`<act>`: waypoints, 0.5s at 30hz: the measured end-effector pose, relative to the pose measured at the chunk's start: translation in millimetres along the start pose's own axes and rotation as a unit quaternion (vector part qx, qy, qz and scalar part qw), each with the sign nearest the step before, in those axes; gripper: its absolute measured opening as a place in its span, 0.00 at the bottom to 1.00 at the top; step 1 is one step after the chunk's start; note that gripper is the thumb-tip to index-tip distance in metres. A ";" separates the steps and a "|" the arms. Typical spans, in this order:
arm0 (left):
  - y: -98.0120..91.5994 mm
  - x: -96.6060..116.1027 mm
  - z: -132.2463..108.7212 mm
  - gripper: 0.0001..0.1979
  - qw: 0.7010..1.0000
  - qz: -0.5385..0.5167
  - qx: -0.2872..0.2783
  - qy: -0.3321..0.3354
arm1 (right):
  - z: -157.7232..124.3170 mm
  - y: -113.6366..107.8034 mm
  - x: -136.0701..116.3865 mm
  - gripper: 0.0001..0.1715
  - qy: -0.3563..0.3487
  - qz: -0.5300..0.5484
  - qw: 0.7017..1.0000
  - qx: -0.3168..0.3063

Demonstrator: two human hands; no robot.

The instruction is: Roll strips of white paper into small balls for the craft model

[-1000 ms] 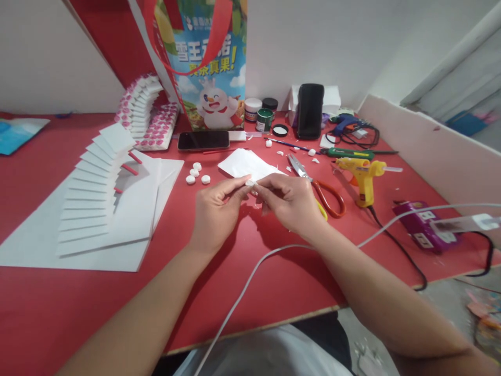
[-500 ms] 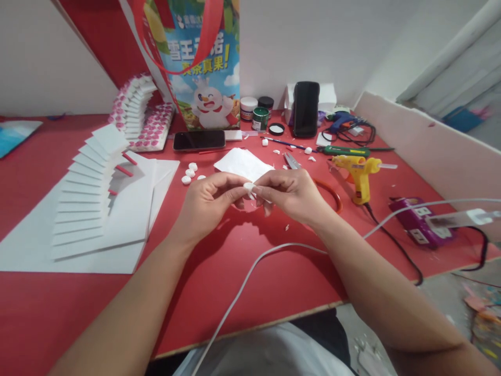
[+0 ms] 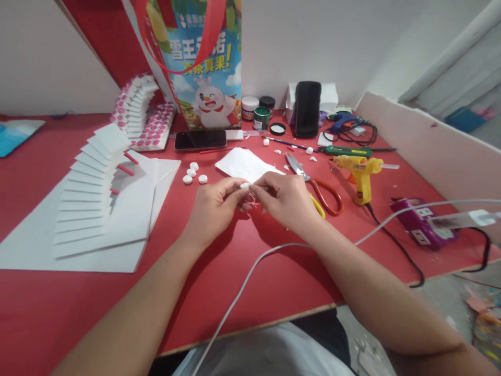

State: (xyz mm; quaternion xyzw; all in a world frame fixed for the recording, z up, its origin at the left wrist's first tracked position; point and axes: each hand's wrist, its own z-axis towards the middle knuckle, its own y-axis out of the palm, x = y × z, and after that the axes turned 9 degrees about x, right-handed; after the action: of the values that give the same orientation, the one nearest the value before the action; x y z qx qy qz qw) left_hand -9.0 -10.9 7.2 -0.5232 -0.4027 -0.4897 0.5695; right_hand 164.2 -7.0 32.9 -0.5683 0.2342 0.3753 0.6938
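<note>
Between my two hands, over the red table, is a small white rounded piece point(image 3: 245, 186). My left hand point(image 3: 217, 206) pinches it between thumb and fingertips. From the other side my right hand point(image 3: 284, 196) closes its fingertips on the piece's edge. Just behind lies a stack of white paper point(image 3: 246, 163). Several similar white pieces, one nearest my left hand point(image 3: 202, 179), rest on the table to the left. Scissors point(image 3: 326, 196) with orange and yellow handles lie beside my right hand, partly hidden by it.
A stepped white foam model point(image 3: 84, 188) stands on white sheets at left. A yellow glue gun point(image 3: 360, 169) and a purple box point(image 3: 420, 222) are at right. A white cable point(image 3: 250, 277) crosses the front. Phones, paint jars point(image 3: 261, 118) and a printed bag point(image 3: 211, 68) stand behind.
My right hand has shifted slightly left and down, uncovering more of the scissors' handles. The white piece has turned a little and moved slightly left between my fingertips.
</note>
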 end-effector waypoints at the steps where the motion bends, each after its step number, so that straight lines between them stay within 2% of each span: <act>1: 0.0 -0.1 -0.4 0.14 1.000 0.013 0.008 0.014 | -0.6 -0.6 -0.9 0.11 -0.012 -0.008 1.000 0.003; 6: -3.3 0.7 -2.0 0.11 0.984 0.124 0.029 0.126 | 0.1 -6.3 -0.1 0.11 -0.053 0.016 0.998 -0.042; 10: -4.5 0.7 -3.0 0.11 0.956 0.219 0.035 0.190 | 2.7 -7.5 7.0 0.11 -0.049 0.061 0.994 -0.082; 13: -3.4 0.9 -3.4 0.11 0.943 0.260 0.034 0.204 | 4.5 -6.9 11.4 0.10 -0.042 0.089 0.990 -0.103; 15: -2.7 1.7 -3.3 0.12 0.948 0.253 0.022 0.192 | 5.5 -7.5 12.3 0.10 -0.043 0.089 0.990 -0.103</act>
State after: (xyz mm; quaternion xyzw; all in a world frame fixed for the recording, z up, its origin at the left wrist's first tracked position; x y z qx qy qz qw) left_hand -11.5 -14.3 8.9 -0.4911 -0.1506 -0.4120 0.7526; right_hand 177.0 0.9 29.6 -0.5971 0.2139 0.4817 0.6047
